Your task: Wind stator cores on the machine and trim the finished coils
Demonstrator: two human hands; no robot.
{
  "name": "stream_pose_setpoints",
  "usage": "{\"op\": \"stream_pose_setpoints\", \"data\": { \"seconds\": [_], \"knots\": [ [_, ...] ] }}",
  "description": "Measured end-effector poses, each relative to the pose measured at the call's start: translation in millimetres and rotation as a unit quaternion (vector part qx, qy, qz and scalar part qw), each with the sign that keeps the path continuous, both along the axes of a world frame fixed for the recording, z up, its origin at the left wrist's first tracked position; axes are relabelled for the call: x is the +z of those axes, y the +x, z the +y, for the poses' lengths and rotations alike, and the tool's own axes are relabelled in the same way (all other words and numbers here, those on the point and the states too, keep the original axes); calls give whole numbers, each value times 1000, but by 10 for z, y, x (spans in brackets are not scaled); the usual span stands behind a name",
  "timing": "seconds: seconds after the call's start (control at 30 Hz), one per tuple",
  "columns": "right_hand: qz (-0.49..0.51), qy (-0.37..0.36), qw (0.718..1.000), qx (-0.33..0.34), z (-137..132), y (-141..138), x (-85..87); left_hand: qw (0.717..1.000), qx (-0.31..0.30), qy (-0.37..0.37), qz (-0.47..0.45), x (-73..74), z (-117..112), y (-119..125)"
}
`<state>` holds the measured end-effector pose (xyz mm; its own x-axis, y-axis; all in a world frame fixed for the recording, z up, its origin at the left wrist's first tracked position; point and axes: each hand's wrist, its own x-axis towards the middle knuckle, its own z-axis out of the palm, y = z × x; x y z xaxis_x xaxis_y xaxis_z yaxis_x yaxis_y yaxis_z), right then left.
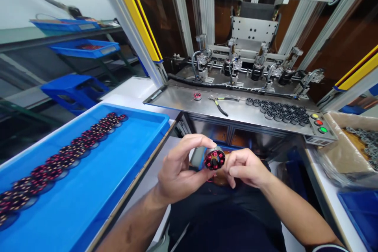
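Observation:
Both hands hold one small round motor stator [214,159] with red copper windings, close to my body below the bench. My left hand [180,169] pinches it from the left, thumb and forefinger curled round its rim. My right hand [246,167] grips it from the right with bent fingers. A blue tray [124,153] on my left carries a long double row of several wound stators [73,147].
On the steel shelf [183,100] ahead lie one wound stator [197,95], pliers [220,104] and a cluster of dark unwound cores [280,112]. Yellow, red and green buttons [318,122] sit at its right end. A winding machine [251,63] stands behind. A lined box of cores [348,145] is at right.

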<state>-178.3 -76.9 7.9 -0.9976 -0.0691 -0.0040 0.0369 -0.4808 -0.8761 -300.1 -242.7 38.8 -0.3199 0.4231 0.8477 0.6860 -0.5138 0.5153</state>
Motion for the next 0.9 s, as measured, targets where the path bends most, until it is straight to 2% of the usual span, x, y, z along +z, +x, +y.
{"op": "stream_pose_setpoints", "data": {
  "seconds": [0.07, 0.17, 0.27, 0.4, 0.67, 0.8, 0.9],
  "knots": [
    [-20, -25, 999, -17, -194, -29, -23, 1000, 9, -13, 2, -13, 29, -4],
    [-63, -72, 995, 5, -397, -81, 31, 999, 22, -26, -10, -36, 62, -3],
    [-80, -104, 991, 22, -472, -92, 81, 999, 32, -21, -13, -44, 76, -11],
    [-81, -107, 991, 9, -463, -23, 52, 999, 29, -9, -15, -54, 86, -31],
    [-1, -5, 1000, 12, -358, 120, 32, 993, 12, -37, -111, -147, 106, 28],
    [53, 90, 994, 16, -164, 139, 97, 987, -22, -47, -153, -164, 95, 80],
    [49, 124, 990, -51, 29, 138, 192, 979, -78, -56, -182, -169, 67, 130]
  ]
}}
